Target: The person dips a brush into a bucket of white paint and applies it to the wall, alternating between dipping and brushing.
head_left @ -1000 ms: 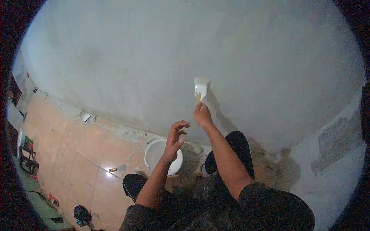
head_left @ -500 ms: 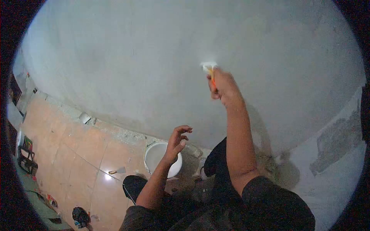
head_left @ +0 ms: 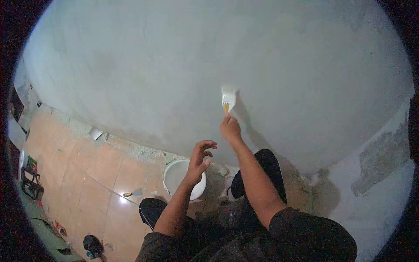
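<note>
Grey plaster wall [head_left: 152, 78] dominates the room as a person's right hand [head_left: 230, 129] pinches a paintbrush [head_left: 228, 98] by its handle, bristles on the wall at 12 o'clock from the fingers, long axis upright. The left hand [head_left: 199, 159], fingers loosely curled and empty, hovers over a white bucket [head_left: 176, 174] on the tiled floor [head_left: 87, 174].

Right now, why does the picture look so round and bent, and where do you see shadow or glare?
Head view: a fisheye lens bulges the wall and blackens the corners; the light is dim and bluish; the right hand and brush throw a shadow on the wall to their right; a bright glare spot sits on the floor tiles.
</note>
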Tool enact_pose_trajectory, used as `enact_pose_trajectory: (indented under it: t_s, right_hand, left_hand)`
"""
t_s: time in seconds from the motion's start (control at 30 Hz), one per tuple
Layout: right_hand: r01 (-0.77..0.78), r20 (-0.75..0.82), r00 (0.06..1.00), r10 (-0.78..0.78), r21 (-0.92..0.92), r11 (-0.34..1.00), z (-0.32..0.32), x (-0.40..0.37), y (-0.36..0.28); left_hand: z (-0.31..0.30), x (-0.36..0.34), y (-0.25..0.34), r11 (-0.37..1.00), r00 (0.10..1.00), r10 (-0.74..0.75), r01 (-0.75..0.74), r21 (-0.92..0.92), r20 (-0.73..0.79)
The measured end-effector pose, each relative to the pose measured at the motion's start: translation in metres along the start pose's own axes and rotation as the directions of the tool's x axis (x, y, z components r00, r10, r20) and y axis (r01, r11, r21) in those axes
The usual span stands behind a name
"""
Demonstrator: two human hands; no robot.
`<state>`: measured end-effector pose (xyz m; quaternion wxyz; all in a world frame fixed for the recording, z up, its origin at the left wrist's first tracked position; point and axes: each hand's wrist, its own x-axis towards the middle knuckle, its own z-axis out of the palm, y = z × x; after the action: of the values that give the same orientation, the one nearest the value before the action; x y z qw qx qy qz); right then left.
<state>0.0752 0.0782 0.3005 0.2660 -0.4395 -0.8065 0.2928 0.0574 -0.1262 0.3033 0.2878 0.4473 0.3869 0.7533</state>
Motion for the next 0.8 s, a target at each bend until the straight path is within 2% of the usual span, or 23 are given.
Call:
enact_pose_trajectory:
  t_s: [0.03,0.07,0.1,0.13,0.17,0.23,0.27,0.3,0.37,0.43,0.47,0.53,0.57,0.63,0.73,0.77,0.8]
  right_hand:
    - [-0.052,0.081,0.995,0.057,-0.059,0.997,0.028,-0.007,0.030]
    - [-0.177,0.200,0.964,0.175,-0.009,0.984,0.036,-0.022,0.041]
    - [-0.306,0.314,0.905,0.288,0.010,0.952,0.044,-0.036,0.053]
    - [-0.512,0.482,0.775,0.408,0.101,0.853,0.041,-0.052,0.051]
    - [-0.506,0.483,0.778,0.402,0.103,0.857,0.046,-0.062,0.062]
    - [-0.637,0.578,0.732,0.361,0.392,0.664,0.045,-0.070,0.071]
    - [-0.632,0.579,0.734,0.354,0.393,0.668,0.043,-0.060,0.067]
    - [-0.551,0.537,0.773,0.339,0.304,0.777,0.039,-0.042,0.061]
    - [-0.477,0.502,0.825,0.261,0.368,0.798,0.010,0.002,0.041]
    - [-0.410,0.366,0.904,0.220,0.597,0.689,-0.078,-0.007,-0.072]
    - [-0.339,0.341,0.926,0.160,0.568,0.750,-0.105,-0.001,-0.099]
    - [-0.172,0.171,0.982,0.081,0.629,0.758,-0.146,-0.015,-0.156]
    - [-0.176,0.172,0.981,0.085,0.629,0.758,-0.155,-0.023,-0.173]
    - [0.078,-0.041,0.997,-0.067,0.584,0.808,-0.161,-0.030,-0.197]
    - [0.125,-0.005,0.989,-0.146,0.547,0.827,-0.126,-0.005,-0.184]
    - [0.028,0.079,0.994,-0.073,0.466,0.885,-0.109,0.002,-0.177]
    - [0.133,-0.008,0.991,-0.137,0.314,0.940,-0.072,0.020,-0.146]
  left_hand:
    - [0.000,-0.001,-0.001,1.000,1.000,-0.008,0.008,0.013,0.006]
    - [-0.001,-0.001,-0.002,1.000,1.000,-0.013,0.013,0.027,0.011]
    - [-0.002,-0.001,-0.003,1.000,1.000,-0.011,0.011,0.029,0.010]
    - [-0.003,-0.002,-0.005,0.999,1.000,-0.005,0.004,0.039,0.016]
    - [-0.005,-0.002,-0.005,0.999,1.000,0.003,-0.004,0.050,0.021]
    - [-0.003,-0.001,0.002,0.999,1.000,-0.004,0.004,0.049,0.004]
    - [-0.004,-0.001,0.004,0.999,1.000,-0.019,0.019,0.046,-0.008]
    - [-0.005,0.000,0.003,0.999,1.000,-0.019,0.019,0.048,-0.008]
    - [-0.006,0.000,0.004,0.999,1.000,-0.017,0.017,0.032,-0.010]
    - [-0.004,0.001,0.009,1.000,1.000,-0.007,0.007,0.019,0.008]
    - [-0.005,0.001,0.006,1.000,1.000,-0.012,0.011,0.018,0.009]
    - [-0.007,0.002,-0.002,0.999,1.000,-0.026,0.025,0.028,0.009]
    - [-0.006,0.002,0.001,1.000,1.000,-0.017,0.017,-0.001,0.009]
    - [-0.009,0.004,-0.002,1.000,1.000,-0.007,0.006,0.007,0.005]
    - [-0.011,0.006,-0.002,1.000,1.000,0.009,-0.009,0.025,-0.007]
    - [-0.012,0.006,-0.001,1.000,1.000,0.017,-0.016,0.016,-0.025]
    - [-0.012,0.005,0.000,1.000,0.999,0.025,-0.025,0.007,-0.043]
